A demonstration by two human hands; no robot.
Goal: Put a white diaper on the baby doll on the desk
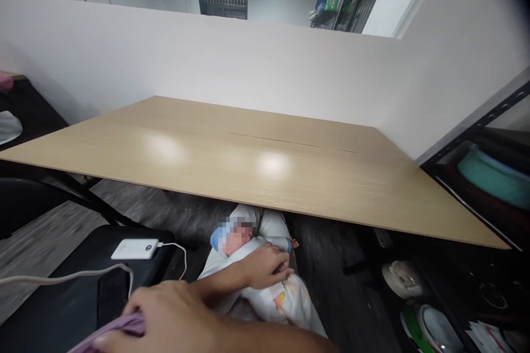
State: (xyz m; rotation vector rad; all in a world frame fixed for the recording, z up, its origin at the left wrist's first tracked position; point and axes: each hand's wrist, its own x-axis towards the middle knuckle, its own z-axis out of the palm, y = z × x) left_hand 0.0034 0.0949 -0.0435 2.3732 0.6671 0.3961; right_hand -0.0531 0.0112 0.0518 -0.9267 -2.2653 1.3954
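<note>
Across my lap lies a baby doll (pixel 275 300) in white clothing, with a blue cap and its face blurred out. One small hand of it pokes out near my knee. My left hand (pixel 267 266) rests on the doll's body, fingers curled down over it. My right hand (pixel 165 314) reaches across to the lower left, over my left forearm. It is closed on a piece of purple cloth (pixel 110 332), most of which lies outside the view.
A wide wooden table (pixel 232 160) stands ahead against a white partition (pixel 248 66). On a black chair (pixel 53 298) at left are a white power bank (pixel 134 249), its cable and a dark phone (pixel 112 297). Dark shelves (pixel 488 193) with containers stand at right.
</note>
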